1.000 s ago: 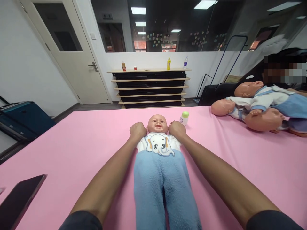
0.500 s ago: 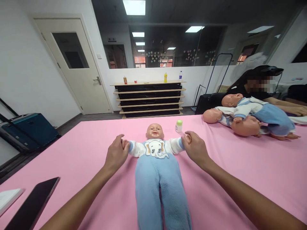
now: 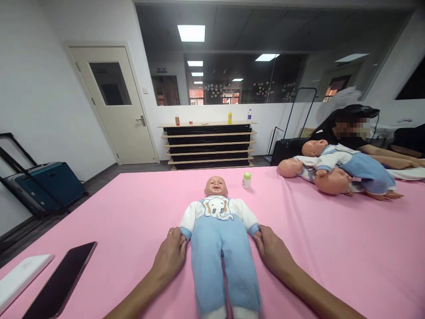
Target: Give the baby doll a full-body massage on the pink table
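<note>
Plainly, the jar (image 3: 246,181) stands near the doll's head, to its right, green cap on; its contents cannot be made out. Well beyond the doll (image 3: 217,239), bottles (image 3: 229,118) stand on a shelf (image 3: 212,124); far to its left is a closed suitcase (image 3: 49,188). The doll lies face up on the pink table (image 3: 139,199), between both hands — the left hand (image 3: 171,251) curled snugly around one of its hands, the right hand (image 3: 275,249) around the other. A phone (image 3: 63,279) and white box (image 3: 23,272) lie left of it, piled dolls (image 3: 352,168) to its right, partly hiding a co-worker (image 3: 328,128). The doll's hands are mostly covered — and its feet meet the bottom edge, cut off.
</note>
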A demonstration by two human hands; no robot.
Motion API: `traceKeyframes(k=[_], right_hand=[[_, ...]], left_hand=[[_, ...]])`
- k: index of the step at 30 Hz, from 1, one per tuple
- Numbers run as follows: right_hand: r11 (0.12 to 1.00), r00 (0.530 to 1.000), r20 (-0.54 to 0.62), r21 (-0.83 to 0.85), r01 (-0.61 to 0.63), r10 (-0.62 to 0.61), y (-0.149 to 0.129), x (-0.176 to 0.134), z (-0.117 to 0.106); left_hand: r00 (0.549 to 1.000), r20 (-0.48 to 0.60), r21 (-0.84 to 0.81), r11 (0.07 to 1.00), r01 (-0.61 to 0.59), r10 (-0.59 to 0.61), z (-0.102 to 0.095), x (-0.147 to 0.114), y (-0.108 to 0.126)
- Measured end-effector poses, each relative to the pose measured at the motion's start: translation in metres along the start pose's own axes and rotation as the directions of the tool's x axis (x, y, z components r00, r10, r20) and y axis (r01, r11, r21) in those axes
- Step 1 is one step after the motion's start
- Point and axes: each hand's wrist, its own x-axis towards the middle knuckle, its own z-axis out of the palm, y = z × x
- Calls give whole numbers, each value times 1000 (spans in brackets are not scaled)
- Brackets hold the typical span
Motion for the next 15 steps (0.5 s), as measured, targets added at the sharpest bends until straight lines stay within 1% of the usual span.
traceKeyframes(k=[2, 4, 6, 8, 10, 12, 13, 14, 15], right_hand=[[999, 998, -58, 37, 30, -27, -2, 9, -13], [997, 987, -156, 56, 54, -45, -5, 25, -27], [995, 972, -228, 61, 75, -59, -9, 50, -38], [992, 957, -280, 75, 103, -78, -14, 83, -43], [988, 939, -338, 105, 109, -68, -19, 122, -40], [990, 928, -372, 128, 62, -10, -22, 162, -30], [992, 930, -366, 125, 16, 31, -23, 180, -23], [993, 940, -331, 106, -48, 81, -23, 197, -14], [990, 952, -271, 71, -124, 139, -23, 212, -4]], left_hand=[[999, -42, -4, 1000, 2, -2, -12, 6, 4], [992, -121, -1, 1000, -18, 18, -24, 20, 10], [977, -208, 3, 999, -45, 45, -34, 43, 16], [958, -278, 11, 997, -72, 72, -38, 75, 23], [943, -315, 33, 995, -98, 104, -36, 112, 30], [938, -324, 77, 992, -104, 123, -30, 151, 35], [940, -319, 107, 990, -90, 120, -25, 170, 36], [949, -301, 139, 989, -56, 96, -18, 187, 36], [961, -273, 169, 986, -7, 54, -11, 203, 35]])
